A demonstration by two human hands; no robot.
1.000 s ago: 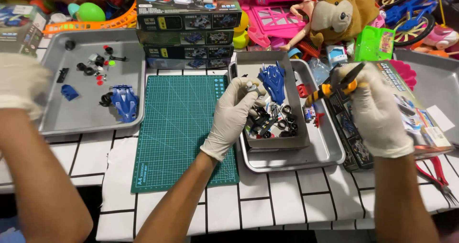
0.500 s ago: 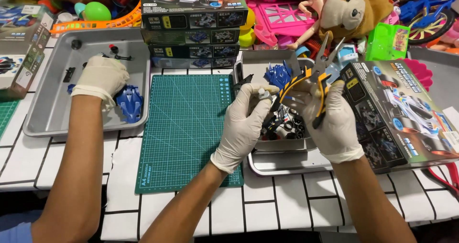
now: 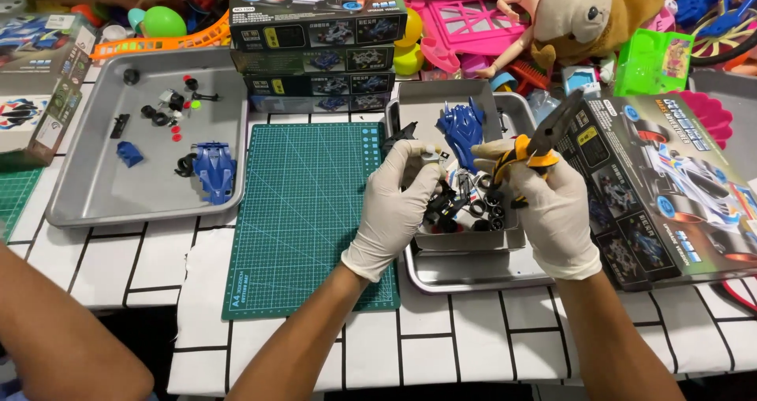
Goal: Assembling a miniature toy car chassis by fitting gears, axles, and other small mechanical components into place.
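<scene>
My left hand (image 3: 398, 204), in a white glove, pinches a small pale part (image 3: 430, 153) above a small grey parts box (image 3: 473, 239). My right hand (image 3: 552, 204), also gloved, grips pliers with yellow and black handles (image 3: 544, 137), whose jaws point up and to the right. Both hands hover close together over the box. In it lie a blue toy car body (image 3: 461, 125) and several black wheels and small parts (image 3: 473, 208). The box stands in a larger metal tray (image 3: 473, 281).
A green cutting mat (image 3: 307, 212) lies left of my hands. Further left, a metal tray (image 3: 95, 204) holds a blue car chassis (image 3: 213, 168) and loose parts. Kit boxes (image 3: 319, 46) are stacked behind, another kit box (image 3: 670, 188) lies right. A co-worker's bare arm (image 3: 63, 338) crosses the lower left.
The co-worker's gloved hand left the left tray and went out of view. My right hand with the pliers came down beside my left hand, which lifted the small part.
</scene>
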